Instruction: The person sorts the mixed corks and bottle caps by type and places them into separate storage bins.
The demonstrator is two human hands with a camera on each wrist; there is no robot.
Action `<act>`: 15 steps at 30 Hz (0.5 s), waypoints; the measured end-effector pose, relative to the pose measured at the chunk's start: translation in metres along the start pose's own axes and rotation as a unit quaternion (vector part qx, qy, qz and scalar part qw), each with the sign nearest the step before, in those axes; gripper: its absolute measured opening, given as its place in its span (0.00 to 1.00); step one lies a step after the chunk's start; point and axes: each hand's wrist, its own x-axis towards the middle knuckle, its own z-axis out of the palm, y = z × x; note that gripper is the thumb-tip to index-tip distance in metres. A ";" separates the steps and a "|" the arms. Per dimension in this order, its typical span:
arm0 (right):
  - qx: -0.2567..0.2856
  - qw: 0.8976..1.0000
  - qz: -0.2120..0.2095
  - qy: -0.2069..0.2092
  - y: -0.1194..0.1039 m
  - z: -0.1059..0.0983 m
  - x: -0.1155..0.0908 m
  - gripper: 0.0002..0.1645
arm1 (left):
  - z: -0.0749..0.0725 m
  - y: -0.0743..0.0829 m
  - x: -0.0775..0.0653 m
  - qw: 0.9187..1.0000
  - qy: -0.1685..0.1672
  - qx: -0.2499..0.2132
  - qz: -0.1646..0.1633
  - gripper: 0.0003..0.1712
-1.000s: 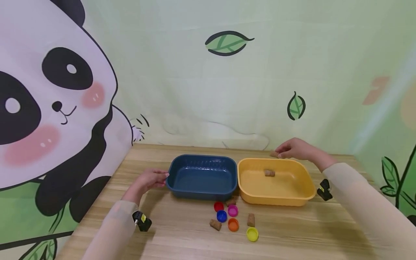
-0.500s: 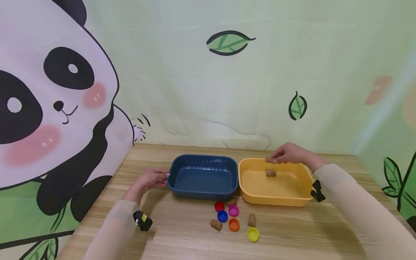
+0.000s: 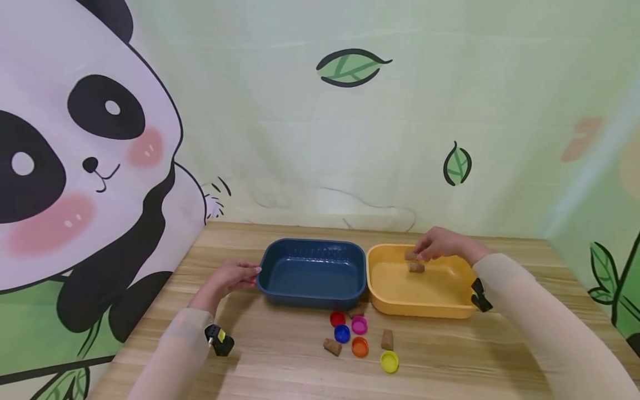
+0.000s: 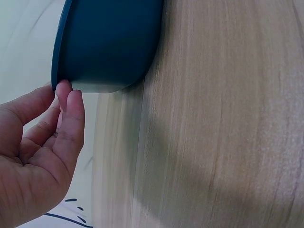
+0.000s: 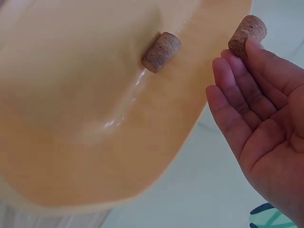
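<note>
My right hand pinches a cork between thumb and fingertips, over the yellow basin. Another cork lies on that basin's floor, just below the held one in the head view. At the left, my left hand pinches the rim of the dark blue basin at its left end. The left wrist view has the thumb and fingertips right at the blue rim. Nothing lies inside the blue basin.
In front of the basins lie several small round caps: red, pink, blue, orange and yellow. Among them are corks, one partly hidden by the blue basin. A printed cloth hangs behind the wooden table.
My right hand has brought the held cork from behind the yellow basin's far rim forward and down over its inside. The left hand keeps its place on the blue rim.
</note>
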 end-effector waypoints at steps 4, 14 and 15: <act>-0.009 1.000 -0.013 -0.009 0.000 0.004 0.004 0.19 | 0.000 -0.002 0.002 1.000 -0.001 -0.004 0.000 0.27; -0.015 1.000 0.001 -0.027 -0.003 0.011 0.016 0.17 | -0.001 -0.005 0.003 1.000 -0.010 0.000 0.016 0.27; -0.012 1.000 0.002 -0.029 -0.004 0.012 0.016 0.16 | -0.001 -0.004 0.003 1.000 -0.011 0.000 0.017 0.26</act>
